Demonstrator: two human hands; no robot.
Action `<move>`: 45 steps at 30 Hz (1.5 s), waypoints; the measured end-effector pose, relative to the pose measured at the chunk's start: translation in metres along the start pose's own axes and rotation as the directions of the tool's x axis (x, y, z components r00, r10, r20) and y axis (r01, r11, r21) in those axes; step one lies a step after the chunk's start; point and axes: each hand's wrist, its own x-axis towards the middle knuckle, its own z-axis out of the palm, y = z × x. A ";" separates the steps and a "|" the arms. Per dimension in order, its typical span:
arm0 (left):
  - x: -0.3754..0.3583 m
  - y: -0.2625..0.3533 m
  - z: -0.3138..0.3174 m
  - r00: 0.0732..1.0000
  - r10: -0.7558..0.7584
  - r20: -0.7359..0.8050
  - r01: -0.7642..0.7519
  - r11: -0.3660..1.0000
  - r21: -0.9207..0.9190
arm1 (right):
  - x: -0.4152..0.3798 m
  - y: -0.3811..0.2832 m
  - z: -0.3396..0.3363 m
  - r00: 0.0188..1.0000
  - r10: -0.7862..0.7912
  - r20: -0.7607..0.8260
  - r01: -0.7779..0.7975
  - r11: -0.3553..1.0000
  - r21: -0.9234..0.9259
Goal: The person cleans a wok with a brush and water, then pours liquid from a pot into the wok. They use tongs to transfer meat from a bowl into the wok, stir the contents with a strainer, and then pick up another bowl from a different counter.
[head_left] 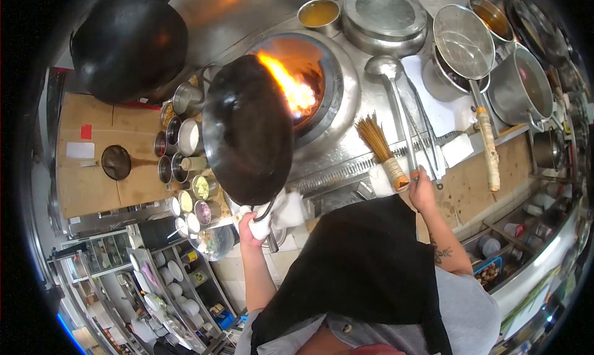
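Over the front edge of the stove (346, 163), left hand (249, 226) is clamped through a white cloth (281, 211) on the wok (247, 129) handle, wok tilted up beside the flame (291, 86), right hand (421, 191) fingers curled round the ladle (396, 101) handle

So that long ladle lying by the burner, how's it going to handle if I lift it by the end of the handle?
The ladle looks all metal, so probably stiff. Its bowl sits far from the right hand at the handle end, so it would likely feel nose-heavy and want to dip. The bare polished handle may be slippery.
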 end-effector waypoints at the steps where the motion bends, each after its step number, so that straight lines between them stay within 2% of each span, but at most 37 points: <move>1: 0.000 0.000 0.000 1.000 -0.004 0.006 0.004 1.000 0.008 | 0.000 -0.004 -0.004 0.999 0.032 0.013 -0.032 0.999 0.023; 6: 0.004 -0.003 -0.006 0.999 -0.027 0.028 0.027 1.000 0.006 | -0.014 -0.044 -0.033 0.992 0.119 0.032 -0.123 0.972 0.199; 9: 0.003 -0.003 -0.011 0.996 -0.052 0.069 0.052 0.999 0.000 | -0.023 -0.030 -0.006 0.993 0.076 -0.094 -0.020 0.873 0.487; 10: 0.004 -0.003 -0.011 0.993 -0.072 0.097 0.072 0.997 0.001 | -0.018 -0.028 -0.006 0.995 0.102 -0.011 -0.078 0.822 0.564; 12: 0.000 0.000 0.006 0.999 -0.026 0.046 0.025 1.000 0.015 | 0.005 -0.035 -0.019 0.986 0.125 0.109 -0.165 0.724 0.670; 14: -0.004 -0.002 0.034 0.999 0.034 0.009 -0.034 0.999 0.032 | 0.035 -0.069 -0.052 0.990 0.103 0.095 -0.140 0.752 0.644; 15: -0.016 -0.005 0.074 0.995 0.088 -0.040 -0.086 0.995 0.057 | 0.052 -0.086 -0.067 0.991 0.100 0.086 -0.132 0.777 0.616; 16: -0.009 -0.011 0.080 0.990 0.127 -0.057 -0.121 0.988 0.091 | 0.068 -0.102 -0.083 0.981 0.144 0.130 -0.193 0.799 0.570; 17: -0.003 -0.016 0.083 0.983 0.169 -0.074 -0.160 0.979 0.124 | 0.088 -0.109 -0.087 0.994 0.093 -0.049 -0.062 0.898 0.435; 18: 0.003 -0.020 0.088 0.972 0.215 -0.092 -0.199 0.967 0.159 | 0.112 -0.105 -0.089 0.986 -0.029 -0.164 0.083 0.940 0.331; 19: 0.005 -0.019 0.099 0.972 0.197 -0.127 -0.173 0.969 0.179 | 0.134 -0.104 -0.094 0.952 -0.160 -0.261 0.218 0.953 0.211; 22: 0.023 -0.022 0.121 0.976 0.206 -0.074 -0.195 0.971 0.135 | 0.172 -0.149 -0.128 0.959 -0.064 -0.277 0.108 0.983 0.146; 25: 0.054 -0.033 0.137 0.977 0.204 -0.057 -0.198 0.976 0.093 | 0.226 -0.151 -0.123 0.980 0.014 -0.196 -0.002 0.998 0.065; 27: 0.080 -0.041 0.144 0.978 0.205 -0.030 -0.203 0.977 0.063 | 0.223 -0.185 -0.140 0.994 0.109 0.026 -0.112 0.971 0.210; 28: 0.091 -0.046 0.148 0.976 0.216 -0.025 -0.215 0.975 0.051 | 0.228 -0.192 -0.139 0.985 0.149 0.090 -0.173 0.904 0.391; 29: 0.095 -0.048 0.155 0.973 0.229 -0.022 -0.228 0.973 0.035 | 0.239 -0.191 -0.144 0.955 0.147 0.258 -0.285 0.695 0.660; 30: 0.097 -0.050 0.161 0.968 0.248 -0.034 -0.246 0.968 0.041 | 0.251 -0.191 -0.149 0.907 0.079 0.415 -0.410 0.403 0.819; 31: 0.096 -0.051 0.169 0.962 0.269 -0.049 -0.267 0.963 0.042 | 0.238 -0.212 -0.167 0.801 -0.021 0.598 -0.597 0.054 0.801; 34: 0.097 -0.052 0.172 0.958 0.284 -0.036 -0.283 0.958 0.038 | 0.231 -0.229 -0.190 0.772 -0.279 0.571 -0.627 -0.197 0.753; 36: 0.084 -0.049 0.176 0.966 0.257 -0.036 -0.255 0.966 0.041 | 0.223 -0.239 -0.209 0.742 -0.327 0.585 -0.662 -0.222 0.716; 37: 0.080 -0.049 0.174 0.977 0.209 -0.035 -0.209 0.978 -0.013 | 0.207 -0.252 -0.219 0.729 -0.341 0.594 -0.679 -0.251 0.690; 40: 0.071 -0.055 0.158 0.972 0.230 -0.041 -0.233 0.969 -0.080 | 0.157 -0.273 -0.242 0.726 -0.373 0.578 -0.684 -0.313 0.658; 41: 0.065 -0.057 0.149 0.978 0.208 -0.024 -0.209 0.973 -0.100 | 0.142 -0.274 -0.247 0.689 -0.433 0.581 -0.720 -0.317 0.617; 42: 0.058 -0.060 0.134 0.983 0.184 -0.006 -0.183 0.976 -0.116 | 0.127 -0.275 -0.251 0.651 -0.489 0.581 -0.753 -0.321 0.574; 44: 0.046 -0.072 0.097 0.990 0.140 0.024 -0.135 0.980 -0.148 | 0.090 -0.284 -0.257 0.647 -0.504 0.572 -0.755 -0.322 0.570; 45: 0.042 -0.080 0.074 0.992 0.123 0.037 -0.115 0.980 -0.162 | 0.075 -0.281 -0.257 0.678 -0.475 0.561 -0.729 -0.338 0.595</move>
